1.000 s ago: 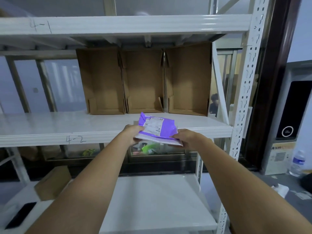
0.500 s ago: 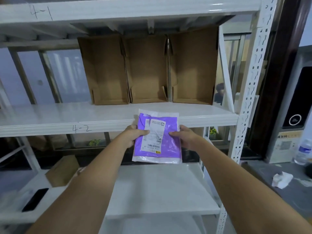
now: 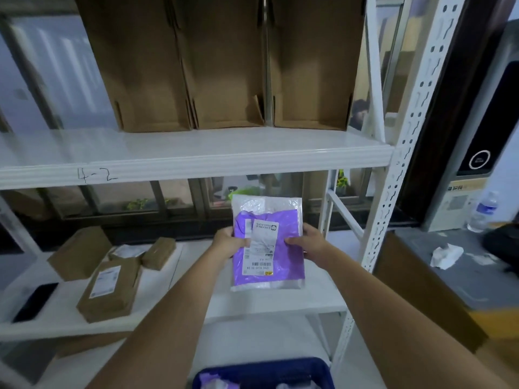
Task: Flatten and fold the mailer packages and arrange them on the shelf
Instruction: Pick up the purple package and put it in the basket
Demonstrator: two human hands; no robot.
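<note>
Fingers of both hands pinch one purple mailer point(image 3: 268, 248) by its side edges: left hand point(image 3: 230, 244) on the left edge, thumb over the front beside the white label; right hand point(image 3: 307, 244) on the right edge, thumb on the purple face. Mailer is upright in the air, label toward me, clear plastic margin at top and bottom, held over the lower shelf point(image 3: 252, 304) and touching nothing else.

Nearest, at bottom edge: one blue basket point(image 3: 309, 369), purple and pale wrapping showing inside; count unreadable.

Lower shelf, left of my forearms: four brown paper parcels point(image 3: 109, 290) bunched together, the front one bearing a white label. One black phone point(image 3: 35, 301) lies flat at far left. Nothing lies between my hands and this shelf.

Above, middle shelf point(image 3: 196, 161), marked "4-2" on its front lip. Three open cardboard bins point(image 3: 224, 66) stand side by side at its back, touching.

Right, beyond the white perforated upright point(image 3: 398, 164): one crumpled white tissue point(image 3: 446, 255) on a dark ledge, one water bottle point(image 3: 483, 211) farther back.
</note>
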